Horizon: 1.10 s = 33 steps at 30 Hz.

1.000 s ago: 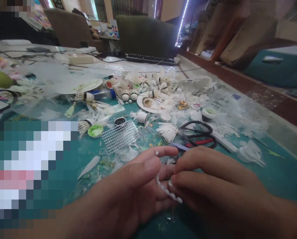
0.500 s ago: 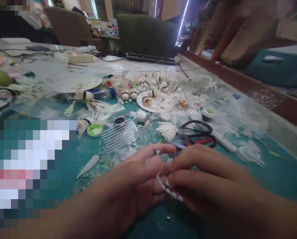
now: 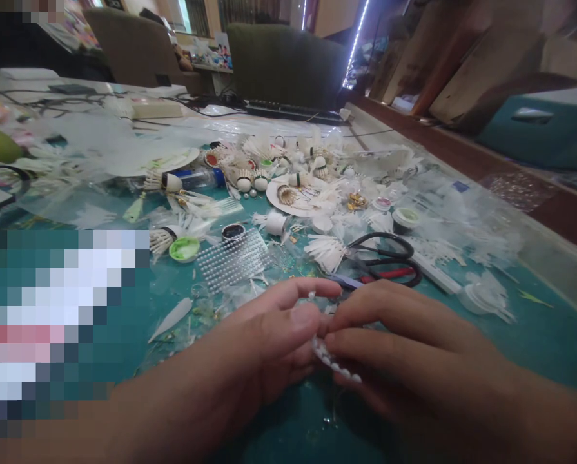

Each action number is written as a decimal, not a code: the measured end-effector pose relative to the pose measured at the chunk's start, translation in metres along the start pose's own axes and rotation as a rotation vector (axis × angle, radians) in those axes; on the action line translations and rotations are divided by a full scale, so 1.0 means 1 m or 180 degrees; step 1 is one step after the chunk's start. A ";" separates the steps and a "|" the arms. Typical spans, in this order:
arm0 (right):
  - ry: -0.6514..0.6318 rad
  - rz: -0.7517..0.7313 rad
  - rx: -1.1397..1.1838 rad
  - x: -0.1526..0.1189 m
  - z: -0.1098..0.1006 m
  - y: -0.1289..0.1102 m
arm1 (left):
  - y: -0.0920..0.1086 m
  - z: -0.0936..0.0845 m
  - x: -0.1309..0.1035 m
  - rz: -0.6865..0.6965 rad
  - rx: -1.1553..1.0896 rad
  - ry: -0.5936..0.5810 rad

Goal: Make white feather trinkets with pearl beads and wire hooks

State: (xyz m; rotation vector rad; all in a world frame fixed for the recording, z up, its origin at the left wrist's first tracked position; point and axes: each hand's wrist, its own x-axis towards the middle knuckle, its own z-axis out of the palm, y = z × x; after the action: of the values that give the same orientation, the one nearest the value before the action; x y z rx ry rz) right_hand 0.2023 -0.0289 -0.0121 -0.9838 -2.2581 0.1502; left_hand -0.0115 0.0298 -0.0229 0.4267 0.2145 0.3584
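Observation:
My left hand (image 3: 264,335) is closed, its thumb and index finger pressed about a beaded strand, with one white bead showing above the thumb tip. From between both hands the string of small white beads (image 3: 336,366) curves down to the right. My right hand (image 3: 409,335) pinches the same strand near its upper end, fingertips close to my left thumb. Just beyond the hands lie black-handled scissors (image 3: 389,241) and a sheet of stick-on pearls (image 3: 233,261). A white feather (image 3: 173,318) rests on the green mat left of them.
Shuttlecocks (image 3: 244,182), feather pieces and paint pots, one green (image 3: 184,249) and one black (image 3: 233,232), crowd the green mat. A white plate (image 3: 276,192) lies farther back. Behind are a keyboard (image 3: 293,112) and chairs; a teal box (image 3: 539,132) stands at right.
The bead strand has shifted slightly right and tilted flatter. My left thumb has moved a little to the right, nearer my right fingertips.

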 end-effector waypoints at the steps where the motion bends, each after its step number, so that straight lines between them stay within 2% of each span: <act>1: -0.0010 0.0002 -0.0004 0.000 0.000 0.000 | 0.000 0.000 0.000 -0.0005 0.0015 0.0002; 13: -0.0061 0.0099 0.0078 0.003 -0.010 -0.002 | 0.003 0.002 -0.003 -0.0022 -0.0113 0.0061; 16: -0.0148 0.0258 0.0217 0.003 -0.012 0.001 | 0.004 0.003 -0.003 -0.0056 -0.0230 0.0048; 22: -0.0261 0.0809 0.0199 -0.001 -0.013 0.002 | 0.005 0.004 -0.001 0.0088 0.0068 0.0302; 29: -0.0259 0.0951 -0.0024 -0.003 -0.012 0.006 | 0.007 0.005 -0.001 0.0048 0.0321 0.0580; 33: -0.0427 0.0962 0.0076 -0.004 -0.011 0.007 | 0.009 0.013 0.001 0.0114 0.0660 0.0985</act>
State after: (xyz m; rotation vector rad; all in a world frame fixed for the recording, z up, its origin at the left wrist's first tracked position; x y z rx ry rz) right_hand 0.2156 -0.0285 -0.0078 -1.3330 -2.2070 0.3830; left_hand -0.0099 0.0332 -0.0072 0.5794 0.5493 0.4389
